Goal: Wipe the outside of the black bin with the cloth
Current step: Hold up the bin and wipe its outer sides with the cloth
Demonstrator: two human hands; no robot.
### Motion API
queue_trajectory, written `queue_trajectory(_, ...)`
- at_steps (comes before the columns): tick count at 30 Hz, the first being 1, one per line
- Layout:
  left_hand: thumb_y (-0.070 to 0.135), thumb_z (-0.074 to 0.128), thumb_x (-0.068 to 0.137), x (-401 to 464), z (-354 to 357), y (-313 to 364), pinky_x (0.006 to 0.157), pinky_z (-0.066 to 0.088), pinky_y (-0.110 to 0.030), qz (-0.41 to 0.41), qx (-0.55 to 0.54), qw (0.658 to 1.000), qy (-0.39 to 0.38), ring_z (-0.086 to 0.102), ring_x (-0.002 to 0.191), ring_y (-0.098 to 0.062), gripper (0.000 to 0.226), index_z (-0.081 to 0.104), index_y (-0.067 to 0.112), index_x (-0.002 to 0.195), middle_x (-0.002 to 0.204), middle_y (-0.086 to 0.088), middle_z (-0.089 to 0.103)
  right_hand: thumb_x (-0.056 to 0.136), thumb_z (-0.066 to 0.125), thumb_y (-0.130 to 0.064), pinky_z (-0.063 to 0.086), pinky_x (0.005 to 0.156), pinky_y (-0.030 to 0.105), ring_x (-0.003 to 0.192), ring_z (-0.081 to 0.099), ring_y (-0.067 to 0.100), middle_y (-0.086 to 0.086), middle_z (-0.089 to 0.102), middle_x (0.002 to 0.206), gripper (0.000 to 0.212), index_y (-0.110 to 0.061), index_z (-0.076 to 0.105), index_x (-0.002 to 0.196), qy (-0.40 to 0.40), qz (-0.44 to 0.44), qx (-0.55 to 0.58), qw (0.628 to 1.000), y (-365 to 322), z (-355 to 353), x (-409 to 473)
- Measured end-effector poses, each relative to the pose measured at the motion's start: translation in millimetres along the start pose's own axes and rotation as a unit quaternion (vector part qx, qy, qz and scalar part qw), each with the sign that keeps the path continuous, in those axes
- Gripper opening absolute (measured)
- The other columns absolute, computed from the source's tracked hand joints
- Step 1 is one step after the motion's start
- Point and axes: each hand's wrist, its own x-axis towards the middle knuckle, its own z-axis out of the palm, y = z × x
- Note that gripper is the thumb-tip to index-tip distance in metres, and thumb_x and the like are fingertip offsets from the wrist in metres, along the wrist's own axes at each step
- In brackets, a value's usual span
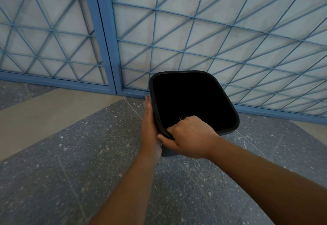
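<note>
The black bin [228, 101] is held above the floor, its square open mouth tilted toward me. My right hand [189, 136] grips the near rim, fingers curled over the edge into the bin and thumb on the outside. My left hand [150, 125] lies flat against the bin's left outer wall with straight fingers. No cloth shows in the head view; the palm side of the left hand is hidden against the bin.
A blue metal grille gate [109, 48] with pale panels stands right behind the bin. Below is a speckled grey stone floor [79, 163] with a beige strip [44, 111] at the left.
</note>
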Motion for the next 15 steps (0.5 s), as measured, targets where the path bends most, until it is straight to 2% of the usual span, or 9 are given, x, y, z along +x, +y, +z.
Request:
queue_trajectory(1,0.078,0.061,0.101,-4.8,-0.5,-3.4,0.135,0.039,-0.047,-0.005,-0.001,1.000,-0.002,0.052,0.161,-0.021,0.091,0.044,0.027,0.174,0.175,-0.002,0.052,0.097,0.021,-0.053,0.043,0.053,0.031,0.046,0.046,0.010,-0.004,0.051,0.054,0.059,-0.019,0.059,0.068,-0.003,0.000,0.001,1.000,-0.2,-0.5,0.0)
queue_trajectory(2,0.075,0.058,0.103,-7.4,-0.8,-5.5,0.133,0.043,-0.045,-0.007,-0.007,1.000,0.010,0.057,0.157,-0.020,0.087,0.046,0.025,0.173,0.170,-0.003,0.058,0.097,0.020,-0.053,0.044,0.053,0.031,0.046,0.046,0.010,-0.004,0.051,0.054,0.059,-0.019,0.058,0.068,-0.005,0.002,0.000,1.000,-0.1,-0.8,-0.3)
queue_trajectory(4,0.056,0.044,0.115,-4.5,-5.1,-9.9,0.116,0.059,-0.031,0.001,-0.002,1.000,0.028,0.071,0.136,-0.020,0.066,0.056,0.015,0.165,0.146,-0.007,0.075,0.098,0.021,-0.052,0.045,0.054,0.032,0.046,0.046,0.010,-0.004,0.051,0.053,0.058,-0.019,0.057,0.066,-0.007,0.003,0.001,1.000,-0.3,-0.9,-0.1)
queue_trajectory(5,0.048,0.042,0.119,2.0,-7.1,-12.1,0.107,0.061,-0.029,0.002,0.009,0.999,0.038,0.073,0.133,-0.024,0.059,0.060,0.012,0.161,0.138,-0.009,0.077,0.098,0.021,-0.052,0.045,0.054,0.032,0.046,0.045,0.011,-0.004,0.051,0.053,0.058,-0.019,0.058,0.066,-0.005,0.003,0.001,1.000,-0.7,-0.5,0.4)
queue_trajectory(7,0.047,0.047,0.119,7.4,-5.4,-6.5,0.112,0.059,-0.036,-0.004,0.018,0.999,0.047,0.068,0.143,-0.033,0.055,0.066,0.011,0.155,0.143,-0.013,0.075,0.098,0.022,-0.052,0.044,0.054,0.032,0.047,0.047,0.012,-0.004,0.051,0.054,0.058,-0.019,0.059,0.068,-0.001,0.003,-0.002,1.000,-0.8,-0.7,0.8)
queue_trajectory(9,0.059,0.053,0.114,1.8,-0.8,0.9,0.128,0.048,-0.047,0.009,0.036,0.998,0.045,0.061,0.152,-0.029,0.061,0.064,0.020,0.160,0.160,-0.009,0.067,0.098,0.021,-0.052,0.044,0.054,0.032,0.048,0.048,0.012,-0.004,0.052,0.055,0.059,-0.019,0.060,0.069,-0.002,0.001,-0.005,1.000,1.0,-0.6,0.7)
queue_trajectory(11,0.067,0.054,0.110,-8.9,0.8,-4.2,0.134,0.040,-0.049,0.025,0.022,0.999,0.029,0.057,0.157,-0.022,0.068,0.059,0.027,0.165,0.167,-0.002,0.062,0.097,0.021,-0.052,0.044,0.054,0.031,0.048,0.048,0.011,-0.004,0.052,0.055,0.059,-0.019,0.059,0.068,-0.005,-0.003,-0.005,1.000,0.5,-0.7,-0.7)
queue_trajectory(13,0.066,0.050,0.110,-16.0,-0.4,-9.8,0.131,0.046,-0.045,0.026,0.026,0.999,0.030,0.061,0.153,-0.022,0.071,0.058,0.022,0.165,0.161,-0.004,0.067,0.097,0.020,-0.053,0.043,0.053,0.031,0.046,0.047,0.011,-0.004,0.051,0.054,0.059,-0.019,0.058,0.067,-0.004,-0.006,-0.006,1.000,0.3,-0.7,-1.9)
queue_trajectory(15,0.051,0.037,0.118,-13.1,-7.2,-14.7,0.113,0.061,-0.028,0.029,0.037,0.999,0.016,0.069,0.143,-0.028,0.063,0.058,0.011,0.163,0.146,-0.009,0.075,0.097,0.021,-0.052,0.039,0.051,0.030,0.045,0.045,0.010,-0.004,0.050,0.053,0.059,-0.019,0.058,0.066,-0.004,-0.005,-0.008,1.000,1.3,-1.1,-2.2)
